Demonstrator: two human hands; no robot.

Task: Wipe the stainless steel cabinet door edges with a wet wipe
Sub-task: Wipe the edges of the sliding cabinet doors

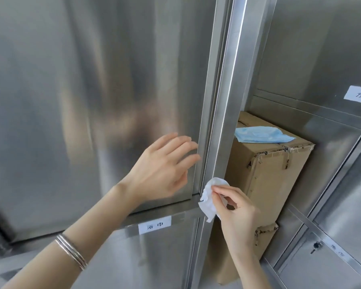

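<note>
A large stainless steel cabinet door (pixel 92 101) fills the left of the view. Its right edge (pixel 208 132) runs down beside a vertical steel frame post (pixel 227 122). My right hand (pixel 236 211) pinches a crumpled white wet wipe (pixel 209 197) and holds it against the lower corner of the door edge, where the door meets the post. My left hand (pixel 163 170) is spread with straight fingers in front of the door face just left of that edge; whether it touches the steel is unclear. A metal bangle sits on my left forearm.
An open compartment to the right of the post holds a tall cardboard box (pixel 267 184) with a blue face mask (pixel 263 134) lying on top. White labels (pixel 154 225) are stuck on the steel rails. Lower right, a small door carries a lock (pixel 316 246).
</note>
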